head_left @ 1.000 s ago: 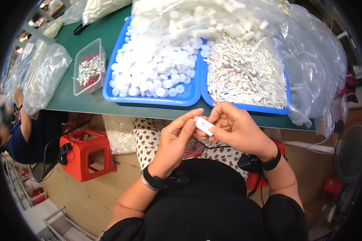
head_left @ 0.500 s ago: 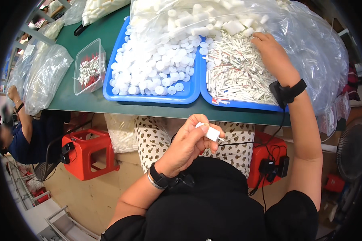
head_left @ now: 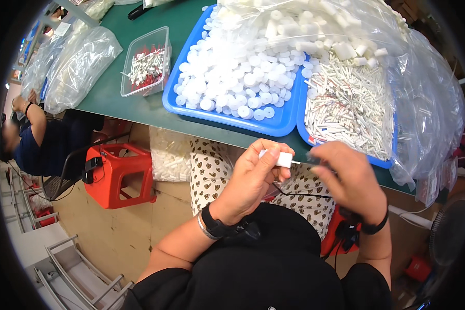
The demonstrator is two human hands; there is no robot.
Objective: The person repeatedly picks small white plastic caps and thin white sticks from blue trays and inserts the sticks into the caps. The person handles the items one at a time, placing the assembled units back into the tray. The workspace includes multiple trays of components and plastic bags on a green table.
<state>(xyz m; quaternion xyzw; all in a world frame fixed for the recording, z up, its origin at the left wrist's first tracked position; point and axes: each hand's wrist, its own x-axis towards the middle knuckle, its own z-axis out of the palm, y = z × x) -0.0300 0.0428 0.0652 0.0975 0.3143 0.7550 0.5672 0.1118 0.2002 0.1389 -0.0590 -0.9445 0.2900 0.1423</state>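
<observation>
In the head view, your left hand (head_left: 253, 178) has its thumb and fingers closed on a white block (head_left: 283, 158), whose thin pin (head_left: 296, 162) juts toward your right hand (head_left: 349, 178). The block sits by the front edge of the green table (head_left: 108, 82), near where the two trays meet. Your right hand is just past the pin's tip, thumb parted from the fingers by a modest gap; blur keeps you from telling whether they carry anything small.

The left blue tray (head_left: 289, 119) holds white discs (head_left: 232, 82); a narrow green strip runs between its near edge and the table's front edge. Close beside it, the right blue tray (head_left: 380, 161) holds slim white pieces (head_left: 346, 106), and a clear bag (head_left: 426, 113) crowds its right edge. Off the left tray's left edge stands a clear box (head_left: 151, 91), with wider green surface beyond it.
</observation>
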